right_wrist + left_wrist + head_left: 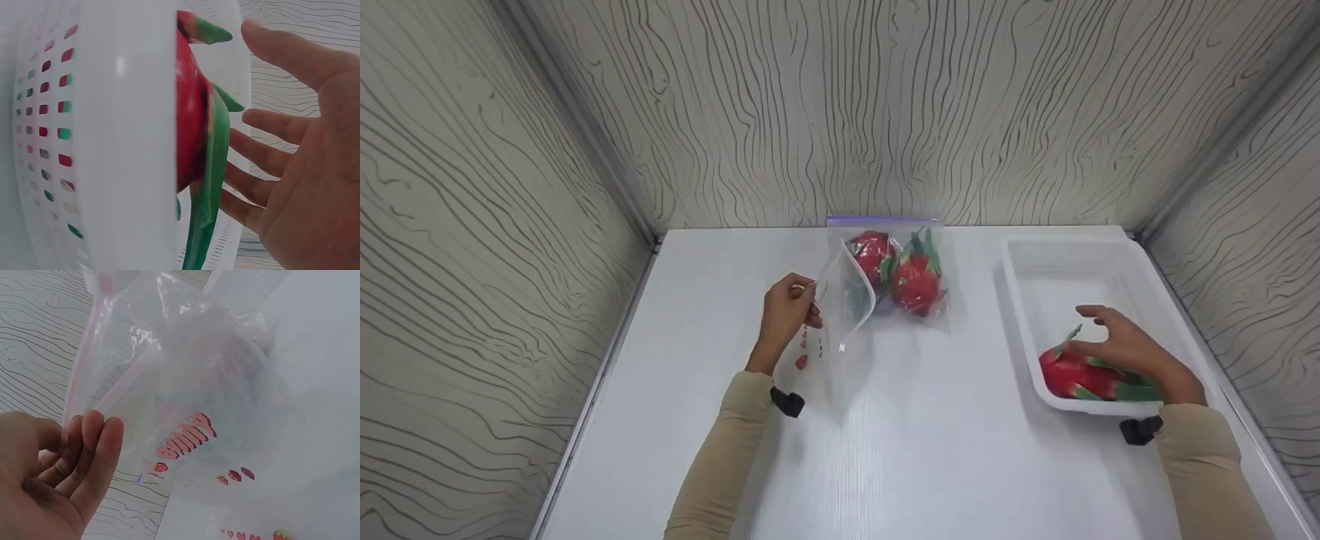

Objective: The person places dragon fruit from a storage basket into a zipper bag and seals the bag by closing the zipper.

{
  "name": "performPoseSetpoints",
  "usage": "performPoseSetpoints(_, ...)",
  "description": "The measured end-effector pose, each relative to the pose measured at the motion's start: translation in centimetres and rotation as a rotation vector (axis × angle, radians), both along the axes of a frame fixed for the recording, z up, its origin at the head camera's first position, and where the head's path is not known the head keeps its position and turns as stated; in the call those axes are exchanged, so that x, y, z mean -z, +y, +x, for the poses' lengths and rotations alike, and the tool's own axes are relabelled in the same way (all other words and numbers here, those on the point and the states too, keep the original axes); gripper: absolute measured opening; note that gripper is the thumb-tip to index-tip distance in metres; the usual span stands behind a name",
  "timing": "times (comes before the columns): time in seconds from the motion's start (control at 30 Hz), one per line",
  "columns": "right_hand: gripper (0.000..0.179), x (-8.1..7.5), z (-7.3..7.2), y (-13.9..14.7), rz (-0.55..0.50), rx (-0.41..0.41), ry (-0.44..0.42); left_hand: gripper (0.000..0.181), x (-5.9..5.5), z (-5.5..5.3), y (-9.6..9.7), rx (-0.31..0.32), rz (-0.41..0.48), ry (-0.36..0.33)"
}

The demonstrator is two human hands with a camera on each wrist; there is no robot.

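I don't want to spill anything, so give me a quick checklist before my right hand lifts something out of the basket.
1. Left hand grips the edge of the clear bag: ok.
2. Bag mouth open: ok, the zip strips stand apart in the left wrist view.
3. Red fruit available in the white basket: ok, at the near end; exact count, cannot tell.
4. Right hand has a firm hold: not ok, its fingers are spread beside the fruit, not closed round it.
5. Room in the bag for more: cannot tell, the clear plastic overlaps and blurs.
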State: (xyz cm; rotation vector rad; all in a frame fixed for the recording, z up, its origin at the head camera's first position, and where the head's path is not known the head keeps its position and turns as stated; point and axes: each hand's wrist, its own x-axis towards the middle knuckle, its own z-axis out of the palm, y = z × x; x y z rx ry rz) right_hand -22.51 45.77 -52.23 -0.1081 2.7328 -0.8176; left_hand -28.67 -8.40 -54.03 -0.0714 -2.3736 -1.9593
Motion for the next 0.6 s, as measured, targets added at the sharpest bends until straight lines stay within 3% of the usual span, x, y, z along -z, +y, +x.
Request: performPoseSetpoints(0.6, 0.094, 1.4, 1.0, 0.7, 0.007, -0.006, -0.081, 0.016, 0.0, 0.1, 0.1, -0.005, 0.002, -0.017)
